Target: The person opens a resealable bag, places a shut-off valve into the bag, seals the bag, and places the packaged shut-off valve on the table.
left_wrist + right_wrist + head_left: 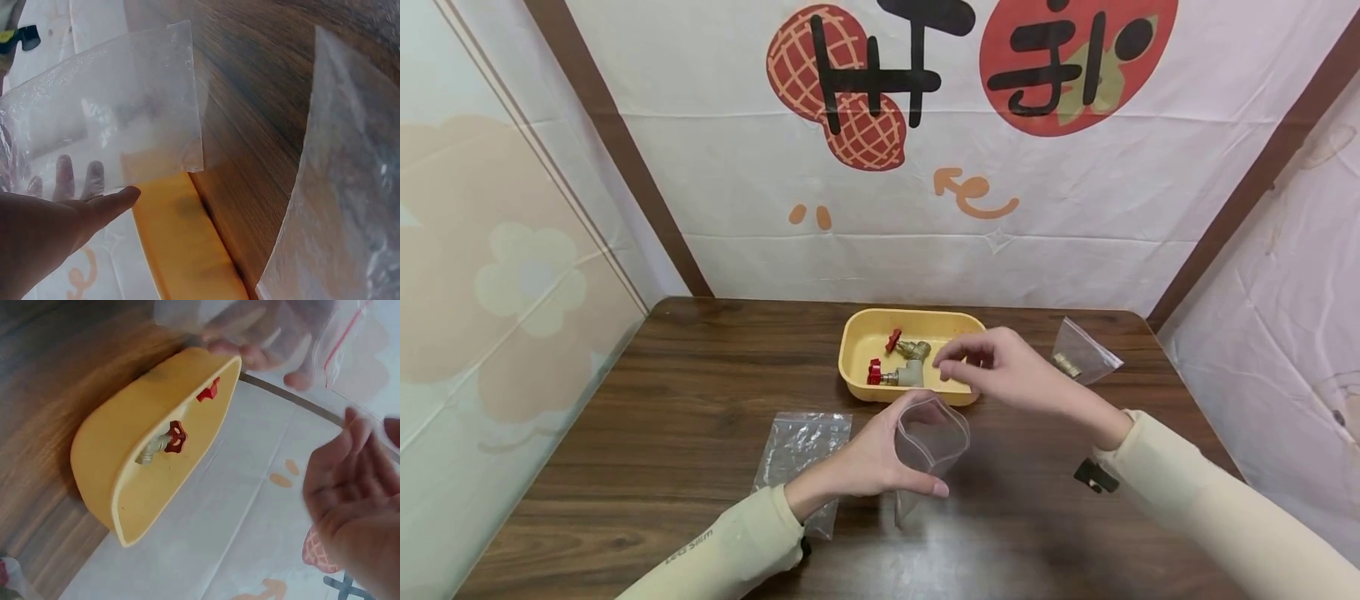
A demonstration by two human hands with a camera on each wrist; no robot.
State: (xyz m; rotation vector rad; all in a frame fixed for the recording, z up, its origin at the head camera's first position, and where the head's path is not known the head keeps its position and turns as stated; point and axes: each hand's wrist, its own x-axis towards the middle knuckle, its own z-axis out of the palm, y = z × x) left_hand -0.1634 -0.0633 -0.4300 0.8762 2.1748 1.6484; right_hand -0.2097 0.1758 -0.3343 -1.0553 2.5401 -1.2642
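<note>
My left hand point(880, 454) holds a clear zip-lock bag point(928, 442), thumb on the near side and fingers round the far side. The bag's mouth gapes upward. In the left wrist view, the fingers show through the bag's film point(119, 106). Loosely bent and holding nothing, my right hand point(996, 371) hovers over the right part of a yellow basin point(850, 350). Inside the basin are two valves with red handwheels: a brass valve point(917, 350) and one on a grey tee fitting point(910, 373).
Another clear zip-lock bag point(801, 450) lies flat on the wooden table point(647, 467), left of my left hand. Beyond my right forearm, a small bag point(1086, 354) contains brass-coloured fittings. A printed cloth point(737, 200) hangs behind the table.
</note>
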